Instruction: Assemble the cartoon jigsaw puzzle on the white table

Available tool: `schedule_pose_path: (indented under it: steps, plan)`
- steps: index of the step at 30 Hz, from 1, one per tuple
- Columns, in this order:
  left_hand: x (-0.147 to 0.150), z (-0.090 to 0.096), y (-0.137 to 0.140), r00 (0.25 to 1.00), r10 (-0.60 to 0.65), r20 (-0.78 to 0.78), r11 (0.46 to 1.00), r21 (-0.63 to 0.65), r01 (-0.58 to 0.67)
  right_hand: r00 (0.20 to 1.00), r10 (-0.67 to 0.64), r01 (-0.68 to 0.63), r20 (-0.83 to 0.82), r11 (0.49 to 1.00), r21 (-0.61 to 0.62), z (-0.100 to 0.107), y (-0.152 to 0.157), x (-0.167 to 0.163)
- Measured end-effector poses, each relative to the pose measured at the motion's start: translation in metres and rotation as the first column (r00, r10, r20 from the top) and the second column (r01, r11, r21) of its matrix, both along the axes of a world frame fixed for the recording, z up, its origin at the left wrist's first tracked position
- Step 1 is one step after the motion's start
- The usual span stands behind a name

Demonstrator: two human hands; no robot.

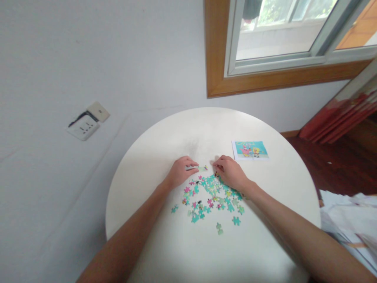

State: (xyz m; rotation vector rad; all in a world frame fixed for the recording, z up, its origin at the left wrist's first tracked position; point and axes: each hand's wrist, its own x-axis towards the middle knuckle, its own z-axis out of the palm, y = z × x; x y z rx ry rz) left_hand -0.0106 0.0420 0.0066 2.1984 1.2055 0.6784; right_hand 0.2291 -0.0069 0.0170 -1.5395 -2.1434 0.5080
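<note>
Many small jigsaw puzzle pieces (212, 188), mostly turquoise with some pink, yellow and pale green, lie loosely spread on a round white table (194, 129). Just beyond the heap is a short pale strip of puzzle pieces (202, 168), seemingly joined. My left hand (181, 173) has its thumb and fingers closed around the strip's left end. To the right of the strip, my right hand (231, 172) is bent over the pile's far edge with fingertips pinched together. Whatever those fingertips hold is hidden. A dark red piece (216, 174) shows beneath them.
A picture card (251, 150) with a pink and a yellow cartoon figure lies beyond my right hand. Stray pieces sit nearer me, one pale green piece (219, 228) among them. Wall and window (277, 35) stand behind the table; white sheets (347, 216) are at the right.
</note>
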Motion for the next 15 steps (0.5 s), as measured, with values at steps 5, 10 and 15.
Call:
schedule_pose_path:
  steps: [5, 10, 15]
  plan:
    - [0.0, 0.0, -0.001, 1.0, -0.007, -0.015, 1.0, 0.013, 0.007, 0.982, 0.19, -0.19, 0.009, 0.981, 0.025, 0.002, -0.004, -0.006]
    - [-0.001, -0.003, 0.001, 1.0, -0.024, -0.017, 1.0, 0.018, 0.025, 0.962, 0.237, -0.242, 0.138, 0.97, 0.018, 0.004, -0.006, -0.011]
    - [0.001, -0.001, -0.001, 0.999, 0.002, -0.037, 1.0, 0.016, -0.001, 0.948, 0.236, -0.245, 0.212, 0.969, 0.016, 0.006, -0.005, -0.012]
